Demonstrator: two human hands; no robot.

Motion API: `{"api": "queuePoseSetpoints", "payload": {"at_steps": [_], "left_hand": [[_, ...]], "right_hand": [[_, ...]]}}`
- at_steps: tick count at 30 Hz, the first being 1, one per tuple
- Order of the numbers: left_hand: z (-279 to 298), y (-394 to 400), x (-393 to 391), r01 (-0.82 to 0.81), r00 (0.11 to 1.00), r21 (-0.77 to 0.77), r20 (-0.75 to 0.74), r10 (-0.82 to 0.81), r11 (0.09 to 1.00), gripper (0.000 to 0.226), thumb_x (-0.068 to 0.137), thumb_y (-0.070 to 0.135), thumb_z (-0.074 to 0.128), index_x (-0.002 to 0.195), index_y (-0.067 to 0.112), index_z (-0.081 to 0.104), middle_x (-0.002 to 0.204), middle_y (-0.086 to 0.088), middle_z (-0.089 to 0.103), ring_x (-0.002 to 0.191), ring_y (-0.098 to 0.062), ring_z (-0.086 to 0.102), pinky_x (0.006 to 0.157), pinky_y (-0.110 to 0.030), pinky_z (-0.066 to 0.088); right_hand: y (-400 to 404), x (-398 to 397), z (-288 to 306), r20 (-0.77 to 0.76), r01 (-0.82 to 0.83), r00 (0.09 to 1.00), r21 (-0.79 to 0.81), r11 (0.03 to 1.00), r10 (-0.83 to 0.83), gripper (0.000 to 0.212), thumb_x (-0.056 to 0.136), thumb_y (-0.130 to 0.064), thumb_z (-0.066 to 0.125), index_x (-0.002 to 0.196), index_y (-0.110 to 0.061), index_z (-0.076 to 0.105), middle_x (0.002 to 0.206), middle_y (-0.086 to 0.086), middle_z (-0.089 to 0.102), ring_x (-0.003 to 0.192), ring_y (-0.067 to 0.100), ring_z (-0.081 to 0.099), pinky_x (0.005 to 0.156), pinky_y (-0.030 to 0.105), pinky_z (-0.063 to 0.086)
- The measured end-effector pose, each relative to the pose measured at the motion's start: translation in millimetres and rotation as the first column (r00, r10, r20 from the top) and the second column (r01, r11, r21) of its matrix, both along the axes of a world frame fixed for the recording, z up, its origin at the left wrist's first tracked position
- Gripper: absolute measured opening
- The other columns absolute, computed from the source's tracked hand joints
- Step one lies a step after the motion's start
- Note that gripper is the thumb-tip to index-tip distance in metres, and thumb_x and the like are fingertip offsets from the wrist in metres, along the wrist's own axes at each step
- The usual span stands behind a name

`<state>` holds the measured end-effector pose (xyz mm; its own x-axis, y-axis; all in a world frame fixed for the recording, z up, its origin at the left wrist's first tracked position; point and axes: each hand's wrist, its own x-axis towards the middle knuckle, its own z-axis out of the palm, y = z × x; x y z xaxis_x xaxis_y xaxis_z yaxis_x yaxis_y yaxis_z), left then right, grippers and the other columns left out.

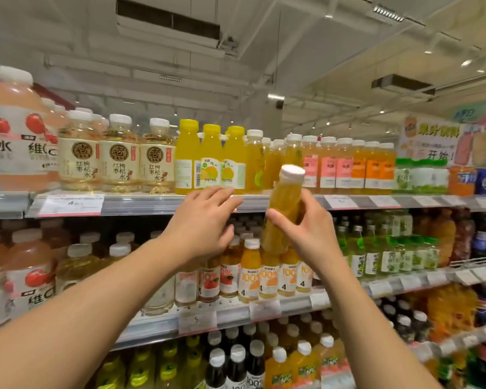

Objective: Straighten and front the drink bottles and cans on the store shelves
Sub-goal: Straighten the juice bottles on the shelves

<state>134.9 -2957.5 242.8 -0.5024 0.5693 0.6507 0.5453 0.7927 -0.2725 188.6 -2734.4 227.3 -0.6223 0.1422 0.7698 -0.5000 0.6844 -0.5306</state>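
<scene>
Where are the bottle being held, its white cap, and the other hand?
held bottle [283,209]: head view, on its yellow body.
white cap [292,173]: head view, cap top.
left hand [201,223]: head view, back of hand.

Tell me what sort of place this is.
Most likely a supermarket drinks aisle: long shelves packed with rows of bottled drinks, price tags along the shelf edges, and a promotional sign at the far end. The right hand holds one bottle.
</scene>
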Motion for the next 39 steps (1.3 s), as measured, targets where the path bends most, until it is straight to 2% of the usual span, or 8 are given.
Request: {"api": "queuePoseSetpoints", "payload": {"at_steps": [2,5,12,17,25,27,31,39], "left_hand": [[-3.5,2.9,-14.1,-0.015,0.999,-0.042,0.040,0.017,0.999,0.064,0.094,0.047,0.041,0.155,0.028,0.036,0.162,0.003,0.035,0.148,-0.023,0.032,0.118,-0.044,0.026],[-17.2,-1.5,-25.8,0.009,0.999,-0.015,0.047,-0.008,1.000,0.068,0.089,0.049,0.033,0.154,0.032,0.040,0.160,0.007,0.039,0.146,-0.019,0.037,0.119,-0.044,0.026],[-26.9,-0.8,-34.7,0.048,0.998,0.107,0.035,-0.052,0.993,0.063,0.085,0.049,0.040,0.145,0.033,0.053,0.150,0.010,0.051,0.136,-0.017,0.048,0.115,-0.043,0.031],[-30.3,1.2,-37.9,0.068,0.998,0.138,0.003,-0.069,0.988,0.060,0.082,0.048,0.047,0.138,0.033,0.059,0.143,0.010,0.059,0.127,-0.017,0.054,0.109,-0.044,0.039],[-31.8,1.2,-38.1,0.093,0.996,0.162,-0.027,-0.090,0.982,0.056,0.080,0.047,0.055,0.134,0.034,0.061,0.139,0.011,0.060,0.126,-0.016,0.053,0.109,-0.042,0.038],[-32.1,0.5,-38.6,0.102,0.995,0.159,-0.031,-0.098,0.982,0.057,0.079,0.047,0.055,0.134,0.033,0.061,0.139,0.011,0.060,0.126,-0.015,0.053,0.109,-0.041,0.038],[-34.3,1.3,-40.3,0.113,0.993,0.155,-0.063,-0.104,0.981,0.057,0.079,0.047,0.056,0.133,0.032,0.062,0.138,0.011,0.060,0.128,-0.016,0.052,0.111,-0.041,0.036],[-35.1,3.3,-44.0,0.096,0.993,0.137,-0.084,-0.085,0.986,0.057,0.078,0.046,0.058,0.133,0.032,0.062,0.139,0.010,0.060,0.129,-0.019,0.053,0.109,-0.043,0.038]], "right_hand": [[10.8,-15.1,18.7,-0.019,0.038,0.999,-0.004,0.999,-0.038,0.067,0.081,-0.060,0.075,0.133,-0.027,0.048,0.117,-0.012,0.068,0.105,0.007,0.066,0.091,0.035,0.057],[25.8,-34.7,41.2,-0.073,0.117,0.990,-0.004,0.993,-0.117,0.074,0.078,-0.068,0.071,0.131,-0.025,0.043,0.117,-0.007,0.066,0.103,0.013,0.066,0.089,0.045,0.059],[32.1,-86.7,85.7,-0.127,0.260,0.959,0.019,0.966,-0.255,0.058,0.089,-0.055,0.068,0.132,-0.021,0.049,0.123,-0.003,0.057,0.113,0.018,0.056,0.093,0.038,0.050],[22.6,-117.2,82.9,-0.037,0.345,0.938,0.048,0.937,-0.344,0.080,0.089,-0.061,0.066,0.148,-0.012,0.041,0.140,0.010,0.052,0.131,0.028,0.048,0.107,0.046,0.045],[2.8,-118.7,60.5,0.010,0.440,0.897,0.074,0.895,-0.442,0.086,0.096,-0.059,0.057,0.159,-0.012,0.023,0.155,0.009,0.044,0.140,0.030,0.046,0.105,0.046,0.045],[3.9,-113.9,42.5,-0.010,0.450,0.893,0.047,0.892,-0.450,0.083,0.096,-0.057,0.056,0.159,-0.014,0.023,0.146,0.008,0.052,0.132,0.029,0.053,0.100,0.046,0.048],[15.1,-111.4,21.9,-0.074,0.515,0.856,0.029,0.857,-0.512,0.053,0.094,-0.055,0.060,0.133,-0.020,0.050,0.104,-0.004,0.062,0.098,0.021,0.064,0.076,0.034,0.051],[14.5,-119.1,29.7,-0.019,0.578,0.815,0.076,0.812,-0.579,0.048,0.086,-0.069,0.063,0.106,-0.026,0.054,0.092,-0.009,0.059,0.087,0.015,0.059,0.068,0.031,0.044]]}}
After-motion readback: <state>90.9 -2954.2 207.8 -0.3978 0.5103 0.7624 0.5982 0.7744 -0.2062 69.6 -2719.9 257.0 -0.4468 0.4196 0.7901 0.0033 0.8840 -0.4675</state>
